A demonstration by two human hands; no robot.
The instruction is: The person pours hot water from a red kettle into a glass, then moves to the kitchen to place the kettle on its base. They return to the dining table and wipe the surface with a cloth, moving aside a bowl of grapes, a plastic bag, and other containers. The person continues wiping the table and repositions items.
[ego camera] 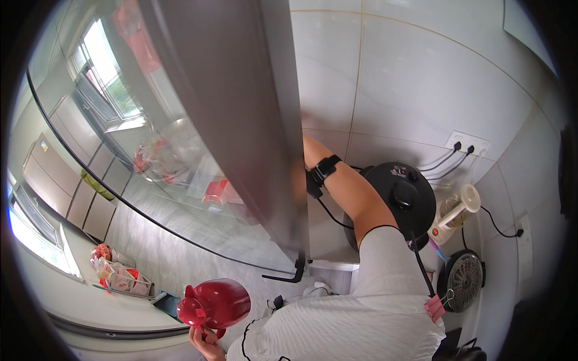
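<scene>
A glossy red vacuum jug (223, 303) leans sideways at the lower left, its spout end toward the left. My left hand (206, 344) grips its handle from below. My right forearm, wearing a black wristband with a device, reaches up and left behind a tall grey panel (253, 135); the panel hides my right hand. Beside that arm stands a round black electric cooker (402, 192) with a knobbed lid and control buttons.
A cream appliance (460, 205), a round black-rimmed object (461, 280) and a wall socket strip (467, 143) with plugged cords are at right. A white rack (124, 277) with bagged items is at lower left. A black L-shaped handle (295, 270) juts out below the panel.
</scene>
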